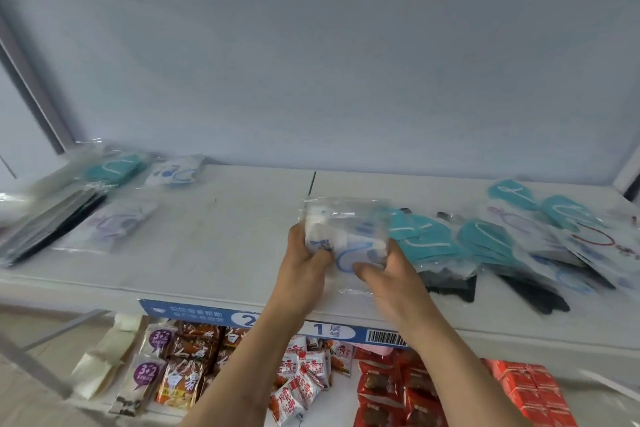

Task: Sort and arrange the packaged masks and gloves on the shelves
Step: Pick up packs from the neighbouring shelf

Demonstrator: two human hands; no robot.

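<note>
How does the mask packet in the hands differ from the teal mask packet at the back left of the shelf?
The held packet contains white masks; the back-left packet contains teal ones. The held packet is gripped by the left hand and right hand; the back-left packet lies untouched. Both are clear plastic bags.

Shelf [221,236] is plain white. The clear packet [343,236] has a white mask with blue loops and print. Teal masks [426,236] to the right, black gloves [450,282] under them — one packet [602,239] has a red loop. Snack packs [384,388] below are red.
</note>
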